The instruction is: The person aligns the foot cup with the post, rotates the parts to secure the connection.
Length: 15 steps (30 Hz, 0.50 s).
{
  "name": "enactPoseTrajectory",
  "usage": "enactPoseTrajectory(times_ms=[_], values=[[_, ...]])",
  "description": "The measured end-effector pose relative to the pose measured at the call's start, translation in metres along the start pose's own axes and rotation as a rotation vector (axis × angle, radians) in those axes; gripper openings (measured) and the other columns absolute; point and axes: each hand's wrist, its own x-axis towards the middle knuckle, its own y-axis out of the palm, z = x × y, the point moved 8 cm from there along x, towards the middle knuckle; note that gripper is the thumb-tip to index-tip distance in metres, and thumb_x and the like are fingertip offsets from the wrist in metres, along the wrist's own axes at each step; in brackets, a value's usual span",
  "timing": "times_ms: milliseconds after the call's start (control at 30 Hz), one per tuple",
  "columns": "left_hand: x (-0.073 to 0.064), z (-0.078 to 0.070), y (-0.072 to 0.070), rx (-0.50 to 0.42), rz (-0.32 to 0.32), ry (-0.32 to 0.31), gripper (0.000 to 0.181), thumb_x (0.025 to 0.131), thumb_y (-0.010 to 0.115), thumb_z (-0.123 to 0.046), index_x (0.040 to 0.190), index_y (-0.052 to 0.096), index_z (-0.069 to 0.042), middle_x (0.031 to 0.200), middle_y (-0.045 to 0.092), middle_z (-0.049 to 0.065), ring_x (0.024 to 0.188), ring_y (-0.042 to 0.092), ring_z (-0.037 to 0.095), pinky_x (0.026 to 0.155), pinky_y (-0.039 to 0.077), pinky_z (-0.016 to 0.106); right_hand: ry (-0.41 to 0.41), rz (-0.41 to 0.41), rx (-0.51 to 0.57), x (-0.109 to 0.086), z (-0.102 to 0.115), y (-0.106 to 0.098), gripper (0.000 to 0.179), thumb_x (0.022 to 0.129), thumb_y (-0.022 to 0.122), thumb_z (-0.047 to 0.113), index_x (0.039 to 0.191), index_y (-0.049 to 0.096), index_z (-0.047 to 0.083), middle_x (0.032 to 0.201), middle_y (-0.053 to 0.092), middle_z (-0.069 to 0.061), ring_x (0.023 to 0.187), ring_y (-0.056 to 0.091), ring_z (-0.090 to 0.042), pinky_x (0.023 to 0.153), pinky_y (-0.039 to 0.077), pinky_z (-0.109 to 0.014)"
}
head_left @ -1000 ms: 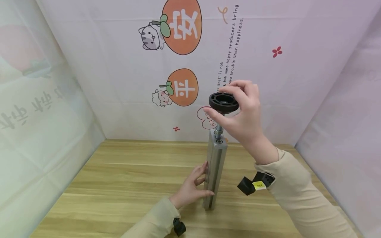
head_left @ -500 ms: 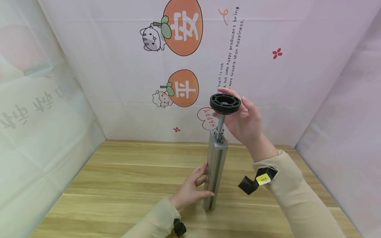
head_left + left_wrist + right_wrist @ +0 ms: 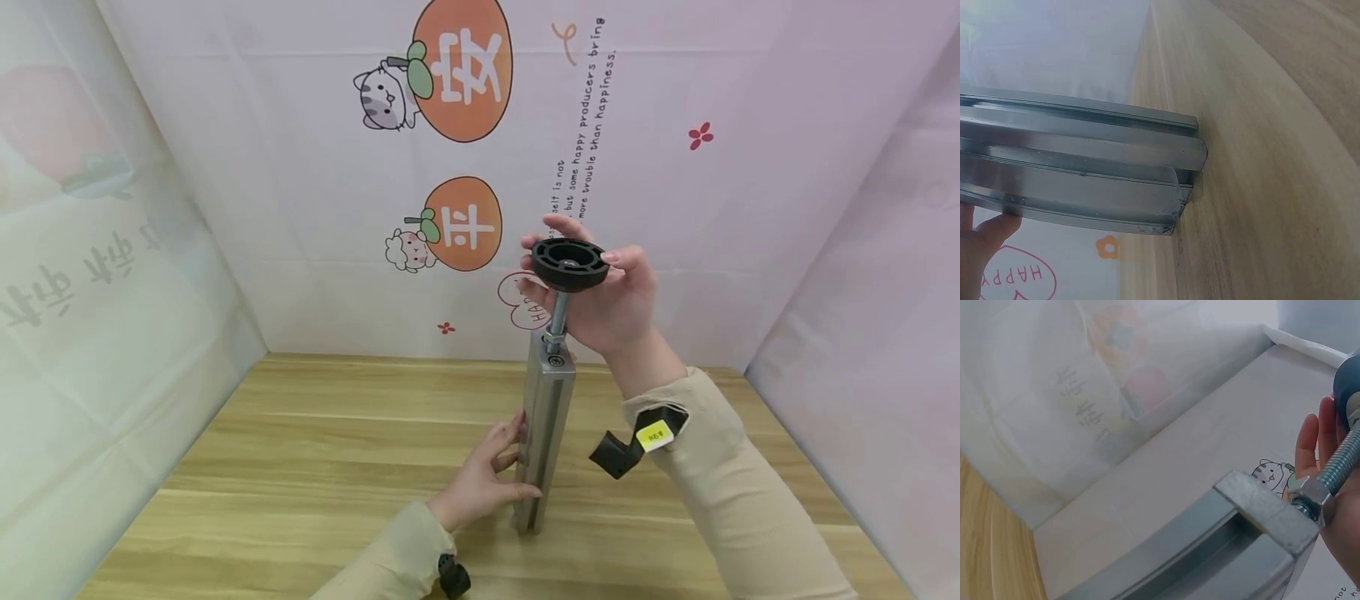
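An aluminium profile (image 3: 546, 433) stands upright on the wooden table. My left hand (image 3: 478, 485) grips its lower part, thumb on the near side and fingers on the left. From the profile's top end rises a threaded rod (image 3: 558, 312) with a hex nut (image 3: 1315, 495) low on it. The rod carries a black round levelling foot (image 3: 570, 277), face up. Around this foot lies my right hand (image 3: 624, 312), palm up behind the rod, thumb on the right rim and fingers at the far left side. In the left wrist view the profile's grooved lower end (image 3: 1085, 169) meets the table.
White printed cloth walls (image 3: 322, 208) enclose the back and both sides of the wooden table (image 3: 315, 450). Black wrist cameras sit at the right cuff (image 3: 637, 442) and the left cuff (image 3: 452, 575).
My right hand has let its earlier pinch on the foot go, turned palm up and come round the foot again from behind. The left hand and the profile stay nearly still.
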Motion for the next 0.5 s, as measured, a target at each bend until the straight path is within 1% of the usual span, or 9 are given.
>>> enactPoseTrajectory(times_ms=[100,233,433,500], values=[[0.000,0.000,0.001,0.001,0.004,0.003,0.102,0.076,0.075,-0.001,0.152,0.010,-0.021,0.139,0.034,0.018,0.129,0.036,0.015,0.105,0.040,0.041,-0.013,-0.013,0.018,0.000,0.002,0.000,0.047,0.076,0.048,0.015,0.122,0.053,0.010,0.121,0.050,-0.014,0.106,0.052,-0.024,0.097,0.044,-0.034],[0.000,0.001,0.001,0.001,0.001,0.000,0.102,0.076,0.075,-0.001,0.152,0.011,-0.021,0.140,0.034,0.017,0.129,0.036,0.014,0.105,0.040,0.043,-0.034,-0.049,0.003,-0.001,0.002,-0.002,0.042,0.077,0.050,0.017,0.118,0.056,0.009,0.117,0.053,-0.012,0.106,0.054,-0.024,0.097,0.045,-0.033],[0.000,0.001,0.001,0.000,-0.015,0.014,0.102,0.074,0.076,0.001,0.152,0.013,-0.020,0.140,0.034,0.018,0.128,0.036,0.012,0.104,0.040,0.046,-0.038,-0.161,-0.061,-0.004,0.001,-0.011,0.040,0.076,0.058,0.021,0.114,0.056,0.011,0.113,0.053,-0.010,0.104,0.053,-0.022,0.095,0.047,-0.028],[-0.001,0.001,0.001,0.002,-0.010,0.004,0.102,0.075,0.075,0.000,0.152,0.012,-0.019,0.141,0.034,0.017,0.128,0.036,0.013,0.104,0.040,0.046,-0.040,-0.186,-0.070,-0.004,0.000,-0.012,0.040,0.075,0.059,0.022,0.114,0.056,0.012,0.112,0.053,-0.009,0.104,0.054,-0.022,0.095,0.047,-0.027]])
